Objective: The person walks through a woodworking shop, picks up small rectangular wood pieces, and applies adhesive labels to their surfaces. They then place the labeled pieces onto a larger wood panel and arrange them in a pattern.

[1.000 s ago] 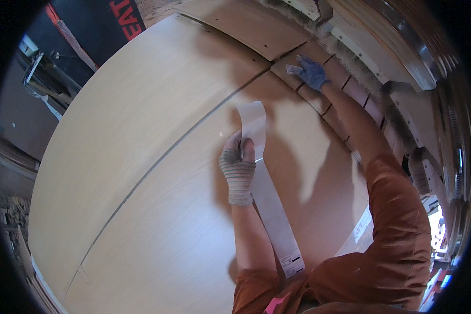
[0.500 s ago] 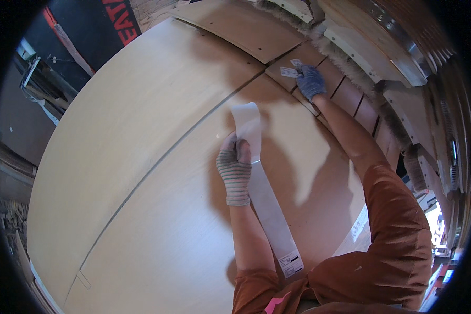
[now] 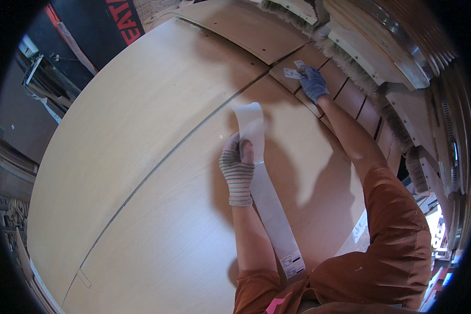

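My left hand [image 3: 238,170], in a striped knit glove, is closed round a long white paper strip [image 3: 277,214], pinching it below its curled upper end. The strip trails back along my forearm to printed labels [image 3: 292,263] at its near end. Farther off at the right, my right hand [image 3: 314,83], in a blue-grey glove, is at the narrow wooden panels. Two small white printed labels [image 3: 292,73] [image 3: 299,64] stick out from its fingertips. The fingers look closed on the labels' edges; whether the labels touch the panel is hard to make out.
Large pale wooden panels [image 3: 141,120] lie before me, divided by a long dark gap. Narrow panels [image 3: 348,97] continue at the right, beside bristle brushes [image 3: 350,63] and machine rails [image 3: 392,36]. A dark board [image 3: 89,31] with red markings stands at the far left.
The whole view has shifted slightly to the right. Both hands keep nearly the same places, the left still on the paper strip and the right still at the labels.
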The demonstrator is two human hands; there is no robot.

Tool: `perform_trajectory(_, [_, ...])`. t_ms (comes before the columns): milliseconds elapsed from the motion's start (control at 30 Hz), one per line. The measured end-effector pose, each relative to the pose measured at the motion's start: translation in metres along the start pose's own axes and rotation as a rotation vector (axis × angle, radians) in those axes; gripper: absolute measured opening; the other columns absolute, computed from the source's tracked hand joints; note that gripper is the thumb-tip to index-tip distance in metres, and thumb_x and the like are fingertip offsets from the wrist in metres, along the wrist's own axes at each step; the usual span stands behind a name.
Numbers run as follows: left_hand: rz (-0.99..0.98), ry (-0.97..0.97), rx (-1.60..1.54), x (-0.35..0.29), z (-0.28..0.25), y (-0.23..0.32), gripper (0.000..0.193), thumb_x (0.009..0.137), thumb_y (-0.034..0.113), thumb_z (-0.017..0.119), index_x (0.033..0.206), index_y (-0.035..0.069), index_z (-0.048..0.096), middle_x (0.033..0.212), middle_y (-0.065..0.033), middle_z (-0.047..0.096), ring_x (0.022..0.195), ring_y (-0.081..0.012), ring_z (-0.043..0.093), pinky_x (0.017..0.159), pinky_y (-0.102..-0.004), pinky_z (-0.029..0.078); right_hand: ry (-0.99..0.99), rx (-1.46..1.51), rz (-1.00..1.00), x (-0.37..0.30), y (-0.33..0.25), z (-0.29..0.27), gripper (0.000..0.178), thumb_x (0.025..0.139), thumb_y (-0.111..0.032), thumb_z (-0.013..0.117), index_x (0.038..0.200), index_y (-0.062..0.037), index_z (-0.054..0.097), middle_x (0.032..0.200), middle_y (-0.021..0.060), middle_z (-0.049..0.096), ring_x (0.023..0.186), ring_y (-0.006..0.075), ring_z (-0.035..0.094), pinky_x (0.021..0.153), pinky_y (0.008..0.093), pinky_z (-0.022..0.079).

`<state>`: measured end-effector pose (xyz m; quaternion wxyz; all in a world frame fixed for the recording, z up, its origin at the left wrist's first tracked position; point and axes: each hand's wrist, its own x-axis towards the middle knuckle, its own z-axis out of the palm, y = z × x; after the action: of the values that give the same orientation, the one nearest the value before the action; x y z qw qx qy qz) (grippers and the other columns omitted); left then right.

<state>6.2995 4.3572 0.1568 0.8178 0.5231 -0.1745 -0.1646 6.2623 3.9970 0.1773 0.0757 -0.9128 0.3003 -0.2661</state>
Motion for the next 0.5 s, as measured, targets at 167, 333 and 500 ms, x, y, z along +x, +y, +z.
perform_trajectory(167, [-0.008,-0.004,0.008,0.000,-0.001,-0.001,0.025,0.086,0.005,0.056,0.110,-0.002,0.057,0.101,-0.0062,0.060,0.093,-0.0130,0.054,0.086,-0.0265,0.043,0.078,0.010,-0.057,-0.004,-0.002,0.001,0.025,0.078,-0.015,0.054,0.102,-0.0108,0.061,0.101,0.0156,0.062,0.097,0.0342,0.056,0.086,0.0435,0.043])
perform_trajectory(333, [-0.035,0.004,0.037,0.001,-0.001,-0.001,0.025,0.087,0.004,0.055,0.111,-0.002,0.057,0.101,-0.0063,0.060,0.093,-0.0128,0.054,0.085,-0.0262,0.043,0.148,0.000,0.208,-0.003,-0.005,0.005,0.026,0.078,-0.022,0.055,0.101,-0.0101,0.060,0.091,0.0180,0.063,0.088,0.0369,0.059,0.078,0.0466,0.046])
perform_trajectory(500, [-0.020,-0.004,0.038,0.001,-0.001,-0.001,0.025,0.086,0.004,0.055,0.111,-0.001,0.057,0.102,-0.0067,0.059,0.093,-0.0132,0.054,0.085,-0.0263,0.043,0.143,-0.099,0.243,-0.007,-0.014,-0.001,0.025,0.081,-0.026,0.054,0.102,-0.0129,0.061,0.090,0.0180,0.064,0.087,0.0370,0.060,0.076,0.0453,0.047])
